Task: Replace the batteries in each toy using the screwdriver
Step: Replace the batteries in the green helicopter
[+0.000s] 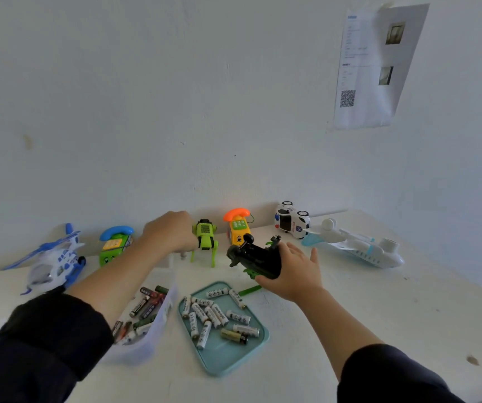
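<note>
My right hand (295,274) holds a black toy with green parts (255,258) tilted above the table, thumb under it and fingers spread behind it. My left hand (170,229) reaches to the back of the table, knuckles up and fingers curled down beside a green robot dog (205,238). What lies under that hand is hidden, apart from small pale legs (183,254). A teal tray (228,359) carries several white batteries (215,314). A clear bin (152,330) holds several dark batteries (148,303). A thin green tool (250,290) lies by the tray's far corner.
Along the wall stand a blue-white helicopter (55,258), a green toy phone (115,244), an orange-yellow toy phone (238,225), a police car on its side (292,219) and a white plane (359,244). A printed sheet (376,68) hangs on the wall.
</note>
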Motion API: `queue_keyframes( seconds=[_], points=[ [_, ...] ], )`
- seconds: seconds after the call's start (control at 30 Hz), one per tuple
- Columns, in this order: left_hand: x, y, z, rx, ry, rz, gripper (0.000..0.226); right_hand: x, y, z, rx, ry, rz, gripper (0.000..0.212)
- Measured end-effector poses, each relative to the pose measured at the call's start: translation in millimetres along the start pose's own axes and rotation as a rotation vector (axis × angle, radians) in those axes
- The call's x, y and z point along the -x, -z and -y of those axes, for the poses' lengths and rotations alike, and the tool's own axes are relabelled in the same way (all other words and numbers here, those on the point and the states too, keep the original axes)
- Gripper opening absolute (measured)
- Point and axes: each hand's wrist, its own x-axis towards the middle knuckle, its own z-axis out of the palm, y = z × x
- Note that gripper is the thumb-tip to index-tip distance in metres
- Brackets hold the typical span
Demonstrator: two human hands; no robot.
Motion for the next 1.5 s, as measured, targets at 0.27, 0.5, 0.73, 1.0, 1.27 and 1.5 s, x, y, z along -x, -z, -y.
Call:
queue_keyframes(
  seconds=[0.27,0.5,0.73,1.0,1.27,1.5],
  points=[
    [11,-49,48,-0.252,0.158,0.303,0.009,-5,-10,7,-0.008,0.001,-0.059,0.061],
    [27,-84,27,-0.136,0.042,0.346,0.014,-9,-15,1,-0.054,0.045,-0.097,0.057],
    [26,-79,55,-0.22,0.193,0.372,0.03,9,-17,-8,-0.125,0.116,-0.237,0.061],
    [21,-99,41,-0.011,0.245,0.391,0.041,50,-58,-11,-0.249,-0.008,-0.408,0.084],
    [30,-114,27,0.102,-0.108,0.016,0.03,47,-67,-17,-0.196,-0.039,-0.417,0.085],
    [66,-110,-34,-0.058,-0.769,0.177,0.014,49,-68,-18,-0.203,0.003,-0.431,0.082]
  ],
)
